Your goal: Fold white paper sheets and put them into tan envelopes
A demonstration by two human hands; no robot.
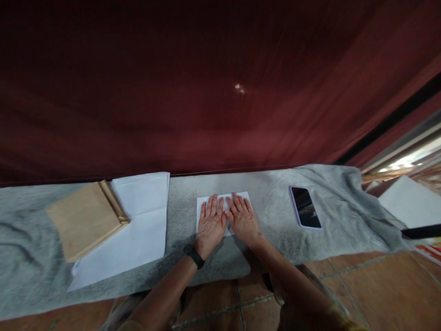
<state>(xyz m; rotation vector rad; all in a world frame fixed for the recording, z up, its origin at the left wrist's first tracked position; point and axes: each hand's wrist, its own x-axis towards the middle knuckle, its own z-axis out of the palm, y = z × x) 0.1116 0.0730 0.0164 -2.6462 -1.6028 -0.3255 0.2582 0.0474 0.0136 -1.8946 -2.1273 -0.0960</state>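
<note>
A small white sheet of paper, perhaps folded, lies on the grey cloth in front of me. My left hand rests flat on its left half, fingers stretched forward, with a dark watch on the wrist. Flat on the right half lies my right hand, its fingers also extended. The two thumbs meet or nearly meet near the middle of the paper. Much of the sheet is hidden under both hands.
Larger white sheets lie to the left, partly under a brown paper bag. A phone with a purple case lies at right on the grey cloth. A dark red curtain hangs behind. Tiled floor shows in front.
</note>
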